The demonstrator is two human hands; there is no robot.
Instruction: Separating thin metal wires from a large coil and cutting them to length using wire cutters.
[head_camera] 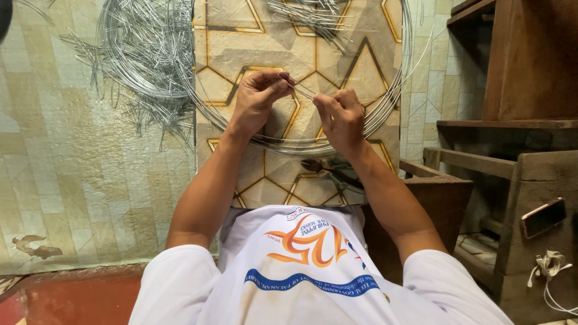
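My left hand (257, 96) and my right hand (340, 117) are raised together over the patterned floor, and both pinch one short piece of thin silver wire (303, 91) stretched between their fingertips. Below the hands a big loose coil of the same wire (337, 139) circles the beige tile with gold lines. A heap of cut wire bits (147, 54) lies to the upper left, and another bundle (313, 15) at the top centre. Pliers with dark handles (322, 168) rest on the floor near my right wrist.
Dark wooden furniture (518, 66) with shelves stands on the right. A phone (543, 216) lies on a wooden block, with a white cable (551, 268) hanging below. A red floor patch (78, 298) shows at the bottom left.
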